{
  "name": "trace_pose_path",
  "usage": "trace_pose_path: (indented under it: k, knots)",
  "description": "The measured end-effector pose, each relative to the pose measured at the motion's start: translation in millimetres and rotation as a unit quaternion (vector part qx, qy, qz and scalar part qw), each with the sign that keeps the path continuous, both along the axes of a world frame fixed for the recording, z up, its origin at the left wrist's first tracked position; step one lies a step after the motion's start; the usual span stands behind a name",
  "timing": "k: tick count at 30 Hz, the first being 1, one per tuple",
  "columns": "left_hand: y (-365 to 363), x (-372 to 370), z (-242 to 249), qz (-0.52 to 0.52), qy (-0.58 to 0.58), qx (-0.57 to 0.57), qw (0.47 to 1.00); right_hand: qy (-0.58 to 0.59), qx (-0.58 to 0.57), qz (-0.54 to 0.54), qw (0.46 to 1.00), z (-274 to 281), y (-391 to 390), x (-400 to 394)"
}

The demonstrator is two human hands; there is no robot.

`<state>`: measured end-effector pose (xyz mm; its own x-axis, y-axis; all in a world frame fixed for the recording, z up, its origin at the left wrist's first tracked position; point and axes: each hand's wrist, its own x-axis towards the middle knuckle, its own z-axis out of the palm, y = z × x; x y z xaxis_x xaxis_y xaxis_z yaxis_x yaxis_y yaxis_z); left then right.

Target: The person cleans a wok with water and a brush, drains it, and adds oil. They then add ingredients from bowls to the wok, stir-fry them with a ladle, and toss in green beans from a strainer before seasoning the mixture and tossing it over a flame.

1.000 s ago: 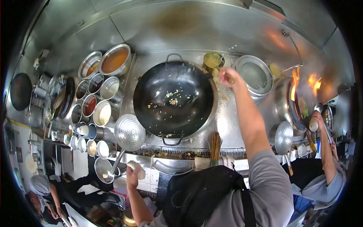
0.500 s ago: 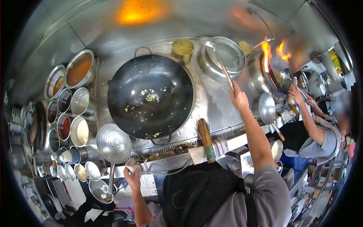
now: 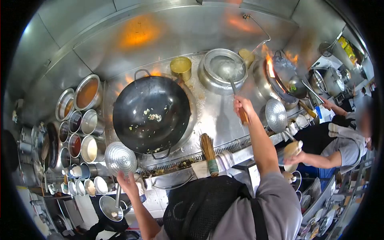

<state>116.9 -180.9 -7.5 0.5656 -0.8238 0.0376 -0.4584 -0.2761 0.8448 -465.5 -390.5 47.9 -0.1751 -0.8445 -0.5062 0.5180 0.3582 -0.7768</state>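
My right hand [image 3: 243, 105] is wrapped round the wooden handle of a ladle [image 3: 233, 87]. Its bowl is hidden in the stirred water of a steel pot [image 3: 205, 80]. On the left, my left hand [image 3: 127, 183] has its fingers apart, at the lower rim of a perforated skimmer [image 3: 121, 157] and overlapping the top of its handle. A pale cloth [image 3: 140, 188] lies beside that hand. Between my hands sits a large black wok [image 3: 132, 100] with chopped pale bits scattered in its bottom. Flames [image 3: 155, 73] show behind its far rim.
Steel containers of sauces [image 3: 89, 94] crowd the left. A bamboo brush [image 3: 208, 152] lies at the front edge, and a yellowish tin [image 3: 181, 68] stands behind the wok. At right, a co-worker [image 3: 340, 156] works near a flaming burner [image 3: 270, 68] and another skimmer [image 3: 276, 114].
The ladle has gone from the pot's rim down into the water. My left hand has left the cloth and moved up to the skimmer. Flames now show behind the wok. The view has shifted.
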Motion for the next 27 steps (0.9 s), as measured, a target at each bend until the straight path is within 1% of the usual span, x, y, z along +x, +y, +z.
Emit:
trace_pose_path:
  k: [2,3,4,5,6,7,8,9,10,11,12,13,14,15,16,17,18,19,20,21,22,23,24,25,26,27]
  knots:
    - [-49.7,-11.2,10.0,-0.052,0.02,-0.036,0.998,-0.039,-0.014,0.003,0.999,24.9,30.9,11.6]
    - [-78.1,-32.2,24.6,-0.066,0.042,-0.055,0.995,-0.04,-0.015,0.011,0.999,41.0,45.0,16.5]
    - [-108.9,-54.7,38.9,-0.108,0.098,-0.065,0.987,-0.051,-0.012,0.027,0.998,58.9,58.2,21.4]
    - [-138.1,-71.4,33.0,-0.154,0.096,-0.11,0.977,-0.063,-0.007,0.045,0.997,74.2,71.7,27.4]
    - [-168.4,-91.8,26.7,-0.182,0.111,-0.13,0.968,-0.061,-0.009,0.059,0.996,85.5,84.0,32.2]
    - [-186.5,-117.6,39.6,-0.214,0.086,-0.109,0.967,-0.06,-0.01,0.083,0.995,95.4,93.8,37.9]
    - [-213.8,-137.0,32.3,-0.237,0.067,-0.085,0.966,-0.075,-0.001,0.083,0.994,106.3,102.8,46.4]
    - [-238.7,-156.5,18.9,-0.235,0.043,-0.071,0.968,-0.068,-0.006,0.104,0.992,107.2,109.1,50.7]
    - [-260.5,-175.3,21.7,-0.267,-0.024,-0.009,0.963,-0.077,-0.014,0.127,0.989,109.9,114.9,56.4]
    - [-281.4,-196.9,2.6,-0.239,0.046,-0.003,0.97,-0.033,-0.004,0.147,0.989,119.0,119.7,67.6]
    - [-303.5,-213.0,-14.8,-0.234,0.03,0.005,0.972,-0.009,0.013,0.162,0.987,116.7,122.4,74.5]
    - [-302.0,-225.8,6.7,-0.227,-0.039,0.011,0.973,0.024,0.011,0.185,0.982,110.2,124.0,81.6]
    - [-311.3,-239.1,11.9,-0.203,-0.021,0.045,0.978,0.057,0.005,0.2,0.978,104.7,124.2,86.8]
    - [-331.0,-246.2,4.6,-0.261,-0.082,0.084,0.958,0.057,0.012,0.219,0.974,97.3,120.7,89.3]
    - [-342.6,-243.0,-2.3,-0.321,-0.143,0.122,0.928,0.13,-0.028,0.233,0.963,85.9,116.8,92.6]
    - [-332.2,-233.2,2.9,-0.31,-0.139,0.128,0.932,0.201,-0.069,0.242,0.947,73.5,113.4,94.3]
    - [-314.0,-221.4,19.7,-0.306,-0.133,0.075,0.94,0.2,-0.065,0.253,0.944,56.0,107.8,91.1]
    - [-296.2,-204.9,30.9,-0.302,-0.128,0.021,0.944,0.309,-0.086,0.213,0.923,35.1,98.9,82.4]
    - [-278.0,-177.5,32.1,-0.292,-0.124,-0.029,0.948,0.413,-0.107,0.168,0.889,22.9,90.8,71.2]
    - [-255.3,-150.6,35.8,-0.248,-0.139,-0.039,0.958,0.5,-0.117,0.169,0.841,19.9,84.3,57.2]
    - [-222.4,-116.5,45.1,-0.221,-0.15,-0.058,0.962,0.603,-0.172,0.139,0.767,-14.1,69.5,25.7]
    - [-189.9,-85.4,55.4,-0.173,-0.187,0.024,0.967,0.649,-0.188,0.12,0.728,-12.8,61.7,13.7]
    - [-158.2,-43.7,27.1,-0.128,-0.144,-0.044,0.98,0.694,-0.201,0.099,0.684,-8.7,54.2,3.1]
    - [-116.5,-5.7,15.0,-0.03,-0.21,0.134,0.968,0.697,-0.196,0.09,0.684,-22.3,36.4,-17.3]
    - [-74.9,29.7,6.1,-0.012,-0.236,0.244,0.941,0.738,-0.198,0.08,0.64,-45.2,15.4,-45.7]
    - [-26.6,78.0,-42.2,-0.071,-0.389,0.23,0.889,0.782,-0.186,0.062,0.591,-54.2,11.6,-70.9]
